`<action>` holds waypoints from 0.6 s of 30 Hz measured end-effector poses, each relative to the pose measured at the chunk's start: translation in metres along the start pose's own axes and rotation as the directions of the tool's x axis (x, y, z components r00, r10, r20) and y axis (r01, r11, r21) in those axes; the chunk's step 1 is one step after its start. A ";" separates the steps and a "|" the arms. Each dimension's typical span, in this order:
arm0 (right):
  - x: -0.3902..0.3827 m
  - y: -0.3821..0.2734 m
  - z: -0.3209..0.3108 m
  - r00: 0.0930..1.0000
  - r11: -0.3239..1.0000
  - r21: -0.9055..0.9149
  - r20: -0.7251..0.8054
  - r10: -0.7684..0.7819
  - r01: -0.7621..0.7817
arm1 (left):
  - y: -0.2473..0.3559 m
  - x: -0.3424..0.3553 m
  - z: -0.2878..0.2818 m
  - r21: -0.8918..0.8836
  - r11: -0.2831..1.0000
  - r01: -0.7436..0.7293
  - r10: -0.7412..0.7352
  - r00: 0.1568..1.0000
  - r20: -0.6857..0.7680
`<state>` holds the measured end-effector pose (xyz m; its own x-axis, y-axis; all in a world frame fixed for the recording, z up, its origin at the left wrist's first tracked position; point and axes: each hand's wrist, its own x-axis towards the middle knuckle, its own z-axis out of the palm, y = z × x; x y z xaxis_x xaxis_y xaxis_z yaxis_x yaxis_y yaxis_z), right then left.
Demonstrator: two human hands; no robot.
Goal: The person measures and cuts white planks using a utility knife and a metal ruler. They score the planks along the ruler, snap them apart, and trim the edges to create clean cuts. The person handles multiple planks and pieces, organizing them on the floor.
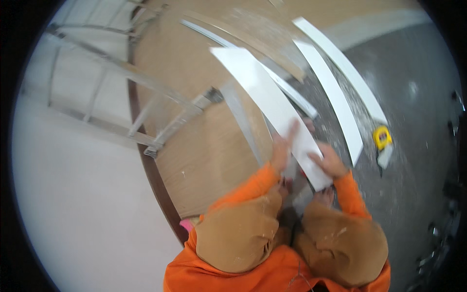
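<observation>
Wall: we see a white wall (82, 209) filling the left of the frame.
Metal frame: a pale, ladder-like metal frame (182, 119) slants across the upper left, blotched with marks.
Skirting: a dark brown skirting (155, 180) curves along the foot of the wall.
Tan floor: a wood-coloured floor area (204, 146) spreads right of the skirting, up to the top of the frame.
Knees: tan trousers (238, 233) with pale specks cover both bent knees at lower centre.
Long white strip: we find the long white strip (258, 85) slanting from upper centre down to just above the knees, over other pieces.
Left hand: under an orange sleeve, the left hand (280, 153) meets the strip's left edge, one finger over its face; blurred, so we cannot tell whether its fingers grip.
Narrow strip: a narrow pale strip (294, 94) lies partly behind the long one.
Right hand: the right hand (333, 160) holds the strip near its lower end, thumb on top, other fingers largely hidden.
Two white strips: right of centre we see an inner strip (331, 95) and an outer strip (348, 68), side by side and apart.
Tape measure: a yellow tape measure (382, 136) sits by the outer strip's lower end.
Grey floor: a smeared grey floor (413, 112) fills the right.
</observation>
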<state>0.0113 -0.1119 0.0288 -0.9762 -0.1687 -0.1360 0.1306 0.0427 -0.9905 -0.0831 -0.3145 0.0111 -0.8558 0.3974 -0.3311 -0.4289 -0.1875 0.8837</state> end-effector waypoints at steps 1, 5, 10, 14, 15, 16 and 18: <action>0.007 -0.004 0.001 1.000 0.995 -0.097 -0.017 0.007 -0.009 | 0.010 -0.004 0.014 -0.026 0.999 -0.024 0.025 1.000 0.015; 0.010 -0.002 -0.022 0.879 0.991 -0.028 -0.466 0.103 -0.131 | 0.047 0.013 0.035 -0.363 0.924 -0.123 0.073 0.986 -0.149; 0.001 0.029 -0.016 0.605 0.971 0.130 -0.762 0.229 -0.203 | 0.055 0.009 0.092 -0.238 0.937 -0.255 0.166 0.926 -0.339; 0.001 0.034 -0.005 0.535 0.977 -0.012 -0.838 0.107 -0.214 | 0.061 0.005 0.100 -0.137 0.946 -0.293 0.251 0.932 -0.261; 0.004 0.023 -0.001 0.556 0.982 -0.034 -0.827 0.076 -0.185 | 0.068 0.005 0.098 -0.112 0.942 -0.316 0.282 0.928 -0.244; 0.005 0.014 0.002 0.577 0.986 -0.052 -0.815 0.051 -0.161 | 0.074 0.005 0.095 -0.087 0.939 -0.334 0.307 0.924 -0.228; 0.002 0.006 0.003 0.640 0.972 -0.161 -0.768 -0.013 -0.173 | 0.082 0.011 0.085 -0.070 0.937 -0.342 0.327 0.930 -0.169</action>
<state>0.0104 -0.1153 0.0219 -0.7596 0.6477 -0.0589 0.2678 0.2289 -0.9359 -0.1031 -0.2491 0.1080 -0.9849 0.1563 -0.0748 -0.1291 -0.3741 0.9183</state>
